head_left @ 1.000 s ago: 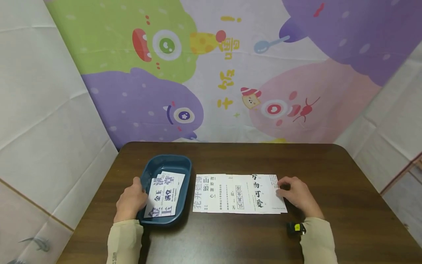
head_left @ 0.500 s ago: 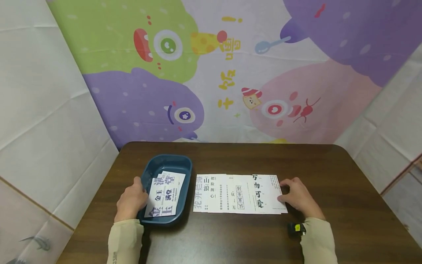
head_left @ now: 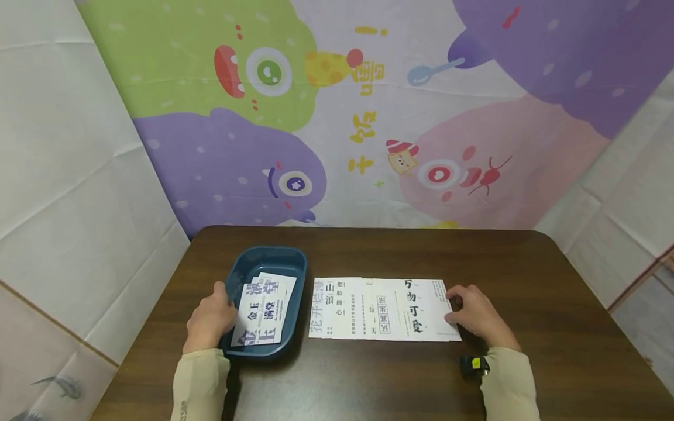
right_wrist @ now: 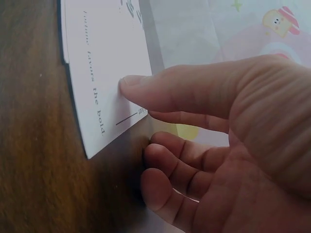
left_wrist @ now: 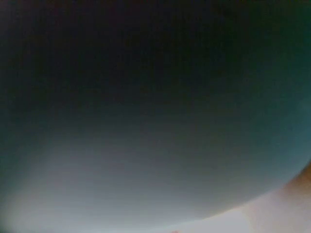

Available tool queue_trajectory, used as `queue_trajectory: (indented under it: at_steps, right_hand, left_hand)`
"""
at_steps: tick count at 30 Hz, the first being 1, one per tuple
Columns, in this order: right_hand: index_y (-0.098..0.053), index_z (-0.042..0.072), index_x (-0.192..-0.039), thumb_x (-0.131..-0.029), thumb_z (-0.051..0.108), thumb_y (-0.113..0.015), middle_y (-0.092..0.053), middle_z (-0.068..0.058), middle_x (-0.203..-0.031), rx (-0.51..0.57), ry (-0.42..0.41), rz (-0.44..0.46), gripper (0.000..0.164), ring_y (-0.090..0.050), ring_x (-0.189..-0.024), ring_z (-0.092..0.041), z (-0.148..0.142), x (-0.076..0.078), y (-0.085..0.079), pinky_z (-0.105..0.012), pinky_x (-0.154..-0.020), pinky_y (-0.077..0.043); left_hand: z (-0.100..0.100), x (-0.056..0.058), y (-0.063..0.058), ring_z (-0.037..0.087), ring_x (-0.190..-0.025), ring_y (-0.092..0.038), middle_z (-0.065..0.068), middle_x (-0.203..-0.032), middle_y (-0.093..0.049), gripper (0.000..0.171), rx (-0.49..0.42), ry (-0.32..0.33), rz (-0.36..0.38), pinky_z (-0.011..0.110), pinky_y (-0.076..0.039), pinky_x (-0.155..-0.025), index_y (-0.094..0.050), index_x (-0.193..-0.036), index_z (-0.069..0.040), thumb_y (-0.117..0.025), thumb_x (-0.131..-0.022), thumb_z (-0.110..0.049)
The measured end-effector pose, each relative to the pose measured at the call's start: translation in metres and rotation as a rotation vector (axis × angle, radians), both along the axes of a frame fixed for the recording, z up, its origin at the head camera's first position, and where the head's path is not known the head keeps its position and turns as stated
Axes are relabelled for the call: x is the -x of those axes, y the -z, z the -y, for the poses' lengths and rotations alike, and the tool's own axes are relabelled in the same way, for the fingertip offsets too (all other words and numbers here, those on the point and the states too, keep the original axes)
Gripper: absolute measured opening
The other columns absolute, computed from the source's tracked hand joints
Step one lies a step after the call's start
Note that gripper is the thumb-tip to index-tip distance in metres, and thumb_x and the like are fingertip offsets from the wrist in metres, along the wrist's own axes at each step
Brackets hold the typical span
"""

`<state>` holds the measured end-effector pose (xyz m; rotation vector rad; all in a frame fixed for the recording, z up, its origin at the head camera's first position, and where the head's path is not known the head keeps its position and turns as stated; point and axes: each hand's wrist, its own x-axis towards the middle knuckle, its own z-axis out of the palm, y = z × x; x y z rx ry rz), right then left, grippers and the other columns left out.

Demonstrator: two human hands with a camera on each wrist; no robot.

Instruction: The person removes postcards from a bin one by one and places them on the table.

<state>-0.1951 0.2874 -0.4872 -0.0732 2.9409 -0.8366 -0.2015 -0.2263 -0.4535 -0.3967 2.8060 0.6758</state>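
Note:
In the head view a row of overlapping white printed cards (head_left: 347, 318) lies on the brown table. At its right end my right hand (head_left: 476, 313) pinches the end card (head_left: 429, 310). The right wrist view has the thumb (right_wrist: 136, 86) on the card's printed face and the index finger at its edge, partly hidden; the other fingers bend loosely below. My left hand (head_left: 210, 318) holds the left rim of a dark blue tray (head_left: 268, 252). More printed cards (head_left: 260, 316) lie inside that tray. The left wrist view is dark and blurred, with little to make out.
The table (head_left: 358, 380) ends at a cartoon-printed cloth (head_left: 363, 199) at the back. White sheets hang on both sides. A small black device with a yellow label (head_left: 474, 365) sits at my right wrist.
The end card has slid slightly right with my right hand, so its large characters sit a little further along. The left hand and the tray stay where they were.

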Motion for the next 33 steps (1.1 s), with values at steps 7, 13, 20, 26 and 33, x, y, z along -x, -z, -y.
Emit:
queue_trajectory:
  at_steps: [7, 13, 20, 26, 33]
  right_hand:
    - [-0.062, -0.003, -0.113, -0.074, 0.009, -0.079, -0.054, -0.019, -0.097, 0.007, 0.002, 0.016, 0.044, -0.051, -0.085, -0.033, 0.0006, 0.0008, 0.0022, -0.048, -0.074, -0.045]
    - [-0.062, -0.002, -0.113, -0.074, 0.010, -0.080, -0.053, -0.017, -0.095, 0.010, 0.009, 0.029, 0.044, -0.050, -0.084, -0.031, 0.0010, 0.0017, 0.0031, -0.046, -0.072, -0.044]
    - [-0.063, -0.003, -0.112, -0.073, 0.010, -0.080, -0.054, -0.016, -0.093, 0.003, -0.003, 0.012, 0.044, -0.050, -0.082, -0.030, 0.0007, 0.0015, 0.0024, -0.045, -0.072, -0.043]
    - [-0.062, -0.003, -0.112, -0.074, 0.010, -0.080, -0.053, -0.016, -0.094, 0.003, 0.011, 0.028, 0.044, -0.049, -0.083, -0.030, 0.0014, 0.0012, 0.0013, -0.045, -0.070, -0.043]
    - [-0.062, -0.003, -0.111, -0.073, 0.010, -0.080, -0.054, -0.016, -0.093, 0.002, 0.005, 0.031, 0.045, -0.050, -0.082, -0.030, 0.0011, 0.0005, 0.0003, -0.045, -0.070, -0.043]
  left_hand:
    - [0.0005, 0.0007, 0.0006, 0.051, -0.094, -0.056, 0.043, -0.124, -0.050, 0.050, 0.003, 0.001, -0.003, 0.068, -0.045, -0.083, -0.028, -0.136, 0.008, -0.050, -0.095, -0.011]
    - [0.0003, 0.0002, 0.0001, 0.052, -0.096, -0.056, 0.044, -0.126, -0.049, 0.052, 0.000, 0.001, -0.003, 0.069, -0.044, -0.084, -0.027, -0.137, 0.008, -0.050, -0.095, -0.011]
    - [-0.0001, 0.0001, 0.0011, 0.052, -0.097, -0.056, 0.044, -0.126, -0.049, 0.052, 0.004, 0.003, -0.003, 0.069, -0.044, -0.084, -0.026, -0.138, 0.008, -0.049, -0.096, -0.012]
    - [0.0010, 0.0006, 0.0012, 0.053, -0.097, -0.056, 0.044, -0.126, -0.049, 0.052, 0.006, 0.007, -0.004, 0.070, -0.044, -0.084, -0.026, -0.138, 0.008, -0.049, -0.095, -0.012]
    - [0.0007, 0.0011, 0.0011, 0.053, -0.096, -0.056, 0.044, -0.125, -0.049, 0.051, 0.005, 0.004, -0.001, 0.070, -0.044, -0.083, -0.027, -0.137, 0.007, -0.049, -0.095, -0.012]
